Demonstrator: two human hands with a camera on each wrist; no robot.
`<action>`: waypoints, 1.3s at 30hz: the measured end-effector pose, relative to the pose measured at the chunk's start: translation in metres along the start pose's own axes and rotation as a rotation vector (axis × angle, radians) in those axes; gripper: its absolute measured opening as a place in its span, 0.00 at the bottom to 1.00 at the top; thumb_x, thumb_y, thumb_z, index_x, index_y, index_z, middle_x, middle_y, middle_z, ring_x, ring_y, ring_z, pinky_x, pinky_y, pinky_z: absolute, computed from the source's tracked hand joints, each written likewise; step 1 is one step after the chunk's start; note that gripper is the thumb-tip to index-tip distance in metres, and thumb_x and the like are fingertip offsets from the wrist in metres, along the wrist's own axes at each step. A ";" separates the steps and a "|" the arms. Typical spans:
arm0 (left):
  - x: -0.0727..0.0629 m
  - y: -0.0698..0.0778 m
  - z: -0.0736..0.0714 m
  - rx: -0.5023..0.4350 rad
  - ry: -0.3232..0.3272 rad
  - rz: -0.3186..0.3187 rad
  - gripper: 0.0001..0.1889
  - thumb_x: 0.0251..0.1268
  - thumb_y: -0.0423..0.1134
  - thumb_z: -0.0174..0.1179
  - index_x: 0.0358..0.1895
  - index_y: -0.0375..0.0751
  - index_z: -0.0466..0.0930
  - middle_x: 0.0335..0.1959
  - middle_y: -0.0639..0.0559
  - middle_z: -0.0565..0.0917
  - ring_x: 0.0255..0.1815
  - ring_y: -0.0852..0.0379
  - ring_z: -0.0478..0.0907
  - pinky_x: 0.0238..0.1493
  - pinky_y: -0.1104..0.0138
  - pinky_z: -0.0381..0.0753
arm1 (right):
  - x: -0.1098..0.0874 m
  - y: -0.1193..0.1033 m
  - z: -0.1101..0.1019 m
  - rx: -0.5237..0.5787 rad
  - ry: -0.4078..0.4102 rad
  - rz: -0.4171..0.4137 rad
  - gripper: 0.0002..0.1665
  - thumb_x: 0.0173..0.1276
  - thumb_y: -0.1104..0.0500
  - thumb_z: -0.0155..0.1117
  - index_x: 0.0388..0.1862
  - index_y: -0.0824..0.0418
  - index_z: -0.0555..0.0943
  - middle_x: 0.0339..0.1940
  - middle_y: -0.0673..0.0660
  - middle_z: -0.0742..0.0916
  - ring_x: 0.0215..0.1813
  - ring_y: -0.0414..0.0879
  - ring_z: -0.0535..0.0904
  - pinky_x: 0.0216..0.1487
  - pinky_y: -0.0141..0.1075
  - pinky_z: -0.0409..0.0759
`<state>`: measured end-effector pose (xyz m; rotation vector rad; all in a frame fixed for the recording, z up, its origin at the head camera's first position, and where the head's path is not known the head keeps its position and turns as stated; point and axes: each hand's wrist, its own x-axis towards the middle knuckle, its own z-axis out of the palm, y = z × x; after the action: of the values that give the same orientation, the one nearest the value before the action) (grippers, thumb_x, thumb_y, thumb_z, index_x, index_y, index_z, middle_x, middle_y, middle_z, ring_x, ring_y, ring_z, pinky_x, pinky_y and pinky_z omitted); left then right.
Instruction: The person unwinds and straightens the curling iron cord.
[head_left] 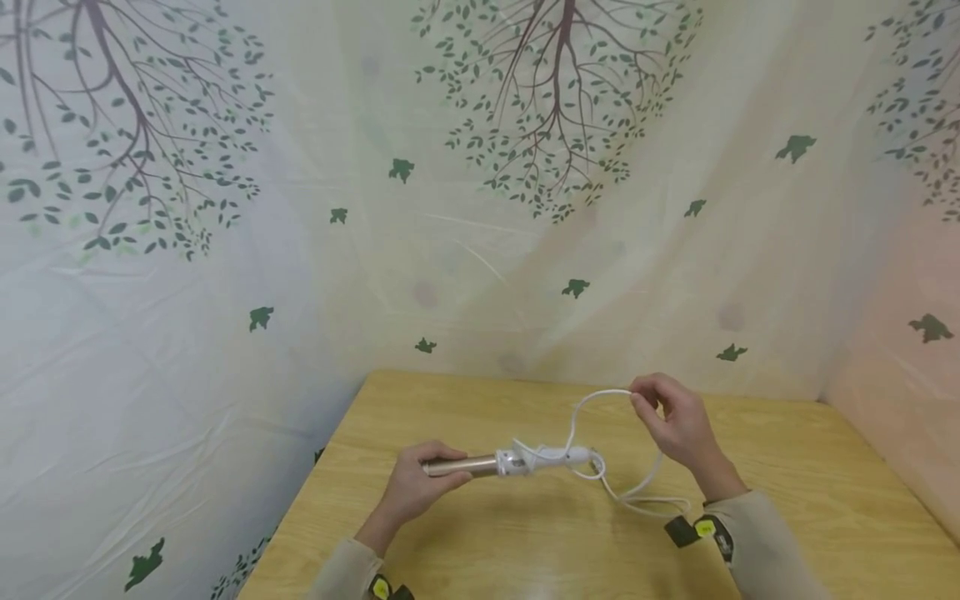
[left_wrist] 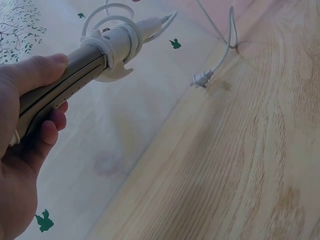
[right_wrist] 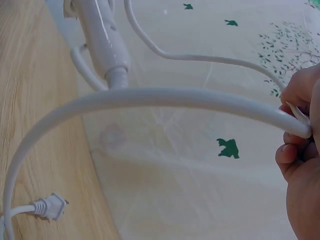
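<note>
A curling iron [head_left: 480, 465] with a gold-toned barrel and a white handle is held level above the table. My left hand [head_left: 420, 483] grips it by the barrel, thumb on one side and fingers on the other. White power cord [head_left: 576, 417] loops around the handle, shown closely in the left wrist view. Off to the right, my right hand [head_left: 678, 421] pinches the cord between thumb and fingers, drawing a loop up from the handle. The two-pin plug [right_wrist: 50, 207] is at the cord's far end, low by the tabletop in both wrist views.
The wooden table [head_left: 450, 550] lies beneath both hands. Behind it and at the sides hang pale sheets [head_left: 480, 275] printed with trees and green birds. Slack cord [head_left: 652, 502] trails low near the right wrist. Each wrist wears a strapped camera [head_left: 681, 531].
</note>
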<state>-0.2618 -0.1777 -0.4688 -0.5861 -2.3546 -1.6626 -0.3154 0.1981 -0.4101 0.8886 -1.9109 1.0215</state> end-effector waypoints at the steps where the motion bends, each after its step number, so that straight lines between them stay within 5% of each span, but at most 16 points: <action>1: 0.000 0.001 0.000 -0.002 -0.004 0.004 0.14 0.51 0.33 0.73 0.41 0.36 0.85 0.39 0.45 0.86 0.35 0.60 0.80 0.38 0.67 0.81 | -0.003 0.006 0.001 -0.015 0.009 0.012 0.15 0.50 0.85 0.63 0.32 0.71 0.79 0.22 0.56 0.78 0.25 0.41 0.69 0.24 0.31 0.66; 7: 0.001 0.001 -0.001 0.000 -0.015 0.026 0.14 0.52 0.34 0.73 0.42 0.34 0.85 0.39 0.44 0.86 0.36 0.60 0.80 0.38 0.67 0.81 | -0.014 0.032 0.005 -0.055 0.026 0.107 0.13 0.55 0.79 0.66 0.34 0.65 0.81 0.23 0.50 0.79 0.26 0.36 0.69 0.22 0.25 0.65; 23: 0.000 0.004 -0.001 0.014 -0.041 0.015 0.15 0.51 0.34 0.73 0.43 0.33 0.85 0.40 0.43 0.87 0.36 0.61 0.80 0.39 0.67 0.81 | -0.032 0.054 0.010 -0.250 -0.006 0.332 0.03 0.61 0.69 0.65 0.33 0.63 0.81 0.23 0.51 0.80 0.26 0.36 0.67 0.25 0.26 0.66; 39: 0.000 0.004 -0.003 0.019 -0.045 0.025 0.14 0.51 0.35 0.73 0.42 0.35 0.85 0.40 0.44 0.87 0.36 0.62 0.80 0.38 0.67 0.81 | -0.058 0.076 0.015 -0.320 -0.106 0.404 0.02 0.60 0.67 0.64 0.33 0.66 0.81 0.23 0.51 0.81 0.26 0.36 0.69 0.26 0.30 0.70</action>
<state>-0.2603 -0.1798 -0.4644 -0.6529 -2.3818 -1.6309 -0.3579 0.2300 -0.4913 0.3873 -2.3215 0.8667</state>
